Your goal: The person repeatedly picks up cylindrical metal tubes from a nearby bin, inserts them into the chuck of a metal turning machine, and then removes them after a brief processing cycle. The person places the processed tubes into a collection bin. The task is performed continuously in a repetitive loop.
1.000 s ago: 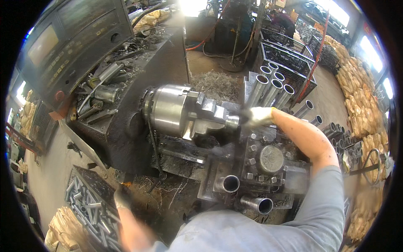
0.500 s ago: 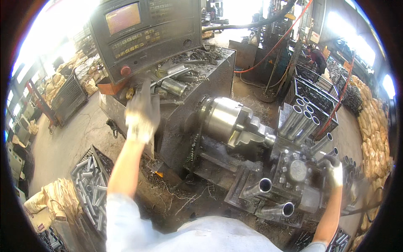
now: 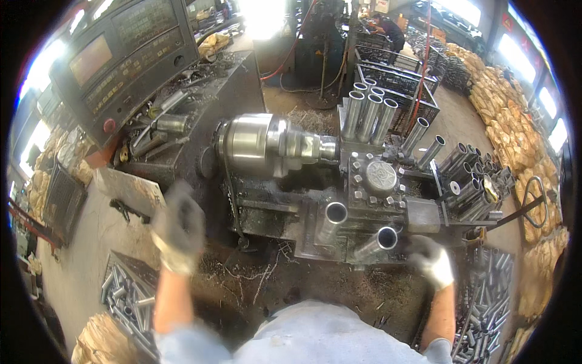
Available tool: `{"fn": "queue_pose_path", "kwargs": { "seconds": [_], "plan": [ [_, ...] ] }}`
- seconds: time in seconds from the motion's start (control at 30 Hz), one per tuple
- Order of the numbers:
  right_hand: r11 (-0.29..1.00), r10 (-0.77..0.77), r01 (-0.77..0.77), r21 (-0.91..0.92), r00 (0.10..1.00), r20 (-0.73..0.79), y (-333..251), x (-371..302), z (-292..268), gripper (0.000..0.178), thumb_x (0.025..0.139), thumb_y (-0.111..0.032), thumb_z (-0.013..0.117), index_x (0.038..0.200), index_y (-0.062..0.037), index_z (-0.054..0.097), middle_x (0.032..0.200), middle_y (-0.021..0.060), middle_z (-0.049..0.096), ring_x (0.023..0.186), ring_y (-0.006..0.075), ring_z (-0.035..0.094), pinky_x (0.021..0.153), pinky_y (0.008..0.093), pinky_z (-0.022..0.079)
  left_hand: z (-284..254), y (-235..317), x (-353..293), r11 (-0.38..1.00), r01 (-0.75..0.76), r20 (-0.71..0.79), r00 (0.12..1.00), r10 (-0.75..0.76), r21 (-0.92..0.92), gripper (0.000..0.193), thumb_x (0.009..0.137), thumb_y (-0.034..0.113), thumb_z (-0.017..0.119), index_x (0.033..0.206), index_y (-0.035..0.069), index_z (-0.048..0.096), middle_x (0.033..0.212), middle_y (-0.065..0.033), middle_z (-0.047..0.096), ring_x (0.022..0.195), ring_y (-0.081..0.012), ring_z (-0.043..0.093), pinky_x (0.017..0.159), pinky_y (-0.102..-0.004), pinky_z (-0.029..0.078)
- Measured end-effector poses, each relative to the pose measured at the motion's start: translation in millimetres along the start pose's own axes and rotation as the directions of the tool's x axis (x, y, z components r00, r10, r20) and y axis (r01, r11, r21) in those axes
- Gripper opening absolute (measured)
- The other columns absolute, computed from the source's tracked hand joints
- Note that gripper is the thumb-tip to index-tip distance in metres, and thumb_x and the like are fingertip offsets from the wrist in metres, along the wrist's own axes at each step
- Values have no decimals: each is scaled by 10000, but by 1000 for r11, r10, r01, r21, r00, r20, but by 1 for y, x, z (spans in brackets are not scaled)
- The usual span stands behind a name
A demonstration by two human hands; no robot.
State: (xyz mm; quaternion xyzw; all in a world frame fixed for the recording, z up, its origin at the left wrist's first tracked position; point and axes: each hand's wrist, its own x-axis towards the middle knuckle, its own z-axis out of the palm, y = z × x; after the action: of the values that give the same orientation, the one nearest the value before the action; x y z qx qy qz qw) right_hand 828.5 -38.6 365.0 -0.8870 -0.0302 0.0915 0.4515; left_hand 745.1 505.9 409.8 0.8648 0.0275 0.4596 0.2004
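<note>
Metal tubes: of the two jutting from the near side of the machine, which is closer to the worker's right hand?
The lower, rightmost tube: its mouth opens just left of the right hand. The other tube sits farther left.

The left glove (image 3: 177,232) and right glove (image 3: 431,261) are dark grey and cream-white. The lathe chuck (image 3: 251,136) is bright silver, the steel tubes (image 3: 368,123) silver-grey, the control panel (image 3: 119,60) charcoal with a red button (image 3: 109,125), the shirt (image 3: 321,337) pale blue-grey, the sacks (image 3: 512,130) tan.
</note>
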Motion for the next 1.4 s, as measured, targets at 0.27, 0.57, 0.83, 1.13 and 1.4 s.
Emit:
{"fn": "queue_pose_path", "kwargs": {
  "seconds": [0.27,0.57,0.83,1.13,1.4],
  "plan": [
    [963,-244,266,-46,930,274,48,53,85,496,768,-198,878,1204,-31,712,1023,138,794,887,236,782,830,363,609,6,54,-380,197,762,406,-94,-909,617,517,940,487,665,1309,134,744,1273,-185,758,1223,-373,714,1063,-434,544],
    [843,-537,478,247,726,430,-24,-46,179,155,812,-45,863,928,-26,763,863,59,784,805,149,739,769,320,598,-139,143,-692,-599,760,2,-619,-785,252,589,900,472,685,1324,67,742,1360,-210,725,1315,-331,669,1118,-408,505],
    [480,-491,698,532,-288,822,-99,-303,384,359,781,-332,945,936,-61,768,865,106,785,788,195,773,749,352,612,-192,331,-851,-754,642,-215,-763,-610,-138,453,896,421,665,1193,105,796,1108,-136,810,1032,-286,776,939,-415,581],
    [609,-110,231,759,-923,369,-121,-658,450,279,837,-300,896,955,-78,775,901,128,782,828,245,786,746,384,613,-90,509,-952,-173,191,-167,-975,-144,-966,359,960,329,715,1223,85,718,964,-109,769,731,-248,722,627,-419,572],
    [356,93,197,913,-980,176,-81,-846,509,537,811,-446,872,1199,-106,722,1024,194,785,963,400,771,830,469,617,-9,586,-879,217,-63,178,-803,568,-974,539,1082,364,587,1425,-49,637,1363,-234,683,1182,-320,680,1033,-399,553]
  ]
}}
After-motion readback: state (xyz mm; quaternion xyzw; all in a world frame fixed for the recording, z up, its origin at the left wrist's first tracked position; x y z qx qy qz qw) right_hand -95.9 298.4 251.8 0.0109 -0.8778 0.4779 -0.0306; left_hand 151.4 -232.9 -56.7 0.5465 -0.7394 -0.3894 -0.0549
